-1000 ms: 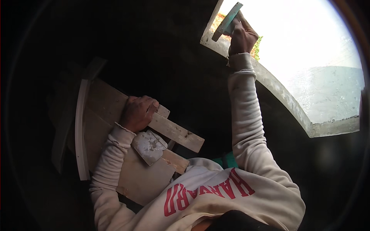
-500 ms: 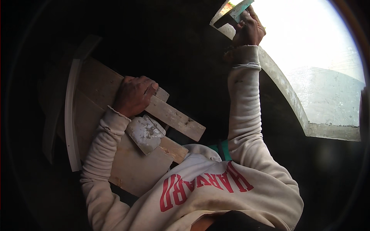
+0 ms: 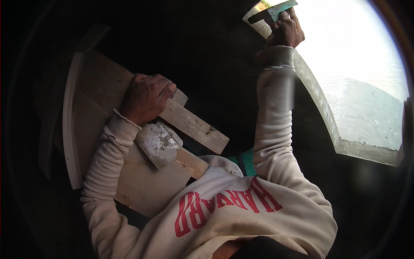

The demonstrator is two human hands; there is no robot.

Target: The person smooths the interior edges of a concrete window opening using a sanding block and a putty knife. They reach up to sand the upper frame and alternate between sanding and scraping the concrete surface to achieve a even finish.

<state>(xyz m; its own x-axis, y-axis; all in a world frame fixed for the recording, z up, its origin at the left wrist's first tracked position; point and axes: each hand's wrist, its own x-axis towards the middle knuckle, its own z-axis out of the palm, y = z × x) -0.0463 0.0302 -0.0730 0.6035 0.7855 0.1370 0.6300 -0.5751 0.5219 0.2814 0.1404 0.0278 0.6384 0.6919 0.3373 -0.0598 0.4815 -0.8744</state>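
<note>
the teal and dark float (image 3: 283,7) is high up, at the near corner of the bright opening; i can't tell whether its face touches the pale edge (image 3: 324,101) there. my right hand (image 3: 285,31) is closed round its back, fingers wrapped in, at the end of a long reach. that reach is the weak point: with my arm so stretched, my wrist could roll, tip the float and let one end dig in, or my grip could slip and drop it. glare from the opening could also hide an uneven patch. lower left, my left hand (image 3: 146,98) is curled over the wood beside the wooden bar (image 3: 196,125); the finger undersides are hidden, so i can't tell how tightly it grips. if that wood shifts under my lean, both arms could jerk. a stained metal blade (image 3: 158,146) lies near that wrist, over the wide board (image 3: 153,185); a tilt could send it sliding off.
</note>
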